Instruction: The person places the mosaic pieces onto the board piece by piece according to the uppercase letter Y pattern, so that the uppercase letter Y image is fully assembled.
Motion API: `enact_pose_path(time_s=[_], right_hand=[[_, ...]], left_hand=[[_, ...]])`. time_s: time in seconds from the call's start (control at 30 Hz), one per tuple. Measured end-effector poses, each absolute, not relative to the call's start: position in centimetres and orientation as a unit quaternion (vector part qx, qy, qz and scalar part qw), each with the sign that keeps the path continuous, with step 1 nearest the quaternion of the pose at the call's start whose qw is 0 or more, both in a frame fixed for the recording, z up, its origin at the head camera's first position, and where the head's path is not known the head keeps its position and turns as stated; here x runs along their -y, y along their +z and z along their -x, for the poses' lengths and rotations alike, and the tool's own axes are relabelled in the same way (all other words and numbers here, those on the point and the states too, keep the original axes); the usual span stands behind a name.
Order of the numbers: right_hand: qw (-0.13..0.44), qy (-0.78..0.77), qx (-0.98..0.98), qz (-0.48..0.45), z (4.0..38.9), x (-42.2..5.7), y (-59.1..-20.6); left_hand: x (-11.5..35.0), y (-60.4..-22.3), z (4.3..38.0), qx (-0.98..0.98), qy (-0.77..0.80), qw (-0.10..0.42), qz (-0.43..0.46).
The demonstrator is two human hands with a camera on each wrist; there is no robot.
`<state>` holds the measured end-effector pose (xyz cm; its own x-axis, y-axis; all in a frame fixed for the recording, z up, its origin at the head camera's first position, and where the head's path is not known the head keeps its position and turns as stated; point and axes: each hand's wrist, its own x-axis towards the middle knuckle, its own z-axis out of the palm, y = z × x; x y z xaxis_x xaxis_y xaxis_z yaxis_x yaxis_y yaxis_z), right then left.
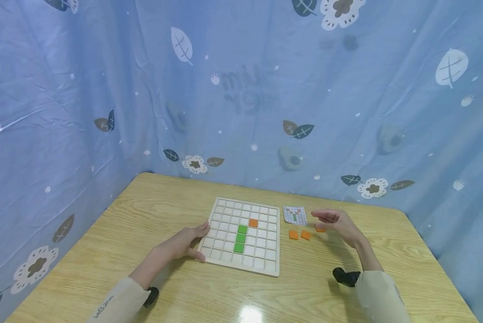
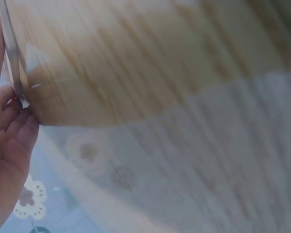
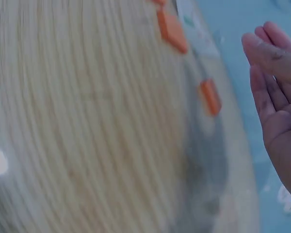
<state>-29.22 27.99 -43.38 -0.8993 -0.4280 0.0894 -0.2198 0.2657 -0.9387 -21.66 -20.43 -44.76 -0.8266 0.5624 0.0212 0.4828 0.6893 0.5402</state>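
Note:
My left hand [image 1: 184,242] rests at the near left corner of a white grid board [image 1: 261,264], fingers along its left edge and thumb by the near corner. In the left wrist view its fingers [image 2: 22,128] touch the board's rim. Three green tiles [image 1: 240,238] form a column on the grid, with one orange tile [image 1: 253,223] diagonally above them. My right hand [image 1: 344,228] hovers over the table, fingers extended, with nothing visible between them. Loose orange tiles [image 1: 293,235] lie on the table; one [image 3: 211,97] is below the right hand.
A small pattern card [image 1: 295,216] with a coloured grid lies right of the board, behind the orange tiles. The wooden table [image 1: 164,197] ends at a blue patterned curtain [image 1: 241,134] at the back and sides. Black wrist devices [image 1: 346,277] sit by both sleeves.

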Motion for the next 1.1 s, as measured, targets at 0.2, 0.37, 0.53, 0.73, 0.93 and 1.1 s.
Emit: enact_pose_path(time_s=[0.2,0.37,0.53,0.73,0.93,1.1], right_hand=[[0.063,-0.557,-0.809,0.177,28.9,-29.9,-44.6],[0.066,-0.556,-0.813,0.157,28.9,-30.5,-45.1],[0.08,-0.56,-0.813,0.137,29.1,-30.5,-45.3],[0.088,-0.547,-0.821,0.14,29.4,-30.4,-45.3],[0.103,-0.531,-0.826,0.157,29.9,-29.7,-45.1],[0.099,-0.495,-0.847,0.167,30.0,-29.0,-44.6]], left_hand=[[20.4,-45.1,21.7,-0.913,0.282,0.075,-0.286],[20.5,-45.1,21.7,-0.914,0.279,0.072,-0.286],[20.6,-44.8,21.7,-0.916,0.272,0.072,-0.286],[20.6,-44.6,21.7,-0.917,0.266,0.076,-0.287],[20.6,-44.5,21.7,-0.916,0.272,0.085,-0.282],[20.6,-44.6,21.7,-0.916,0.268,0.082,-0.287]])
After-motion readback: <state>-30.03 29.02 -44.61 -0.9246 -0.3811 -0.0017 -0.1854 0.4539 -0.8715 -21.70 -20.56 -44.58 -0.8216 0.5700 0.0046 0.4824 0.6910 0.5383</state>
